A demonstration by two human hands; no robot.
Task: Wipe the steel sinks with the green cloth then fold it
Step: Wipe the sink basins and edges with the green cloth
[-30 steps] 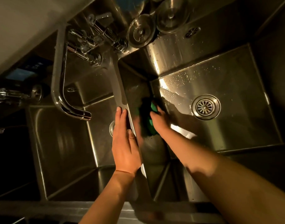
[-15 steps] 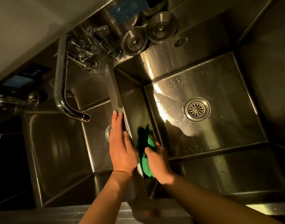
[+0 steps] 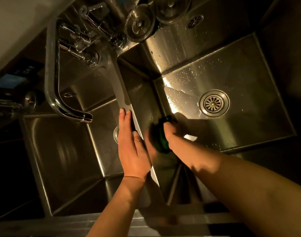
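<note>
Two steel sinks lie below me, the left sink [image 3: 60,151] and the right sink [image 3: 240,69], parted by a narrow steel divider [image 3: 122,93]. My left hand [image 3: 131,151] rests flat on the divider with fingers straight. My right hand [image 3: 173,139] grips the bunched green cloth [image 3: 161,139] and presses it against the right sink's left inner wall, just below the divider. Most of the cloth is hidden under my fingers and in shadow.
A curved chrome faucet [image 3: 60,93] arches over the left sink, its taps [image 3: 81,43] behind. The right sink's drain strainer [image 3: 214,103] sits in a wet, droplet-speckled floor. Two round steel lids [image 3: 140,24] lean at the back ledge. The counter's front edge [image 3: 112,221] runs below.
My right hand has slid the cloth along the right sink's left wall, first toward me, now back away toward the sink floor. My left hand has stayed on the divider.
</note>
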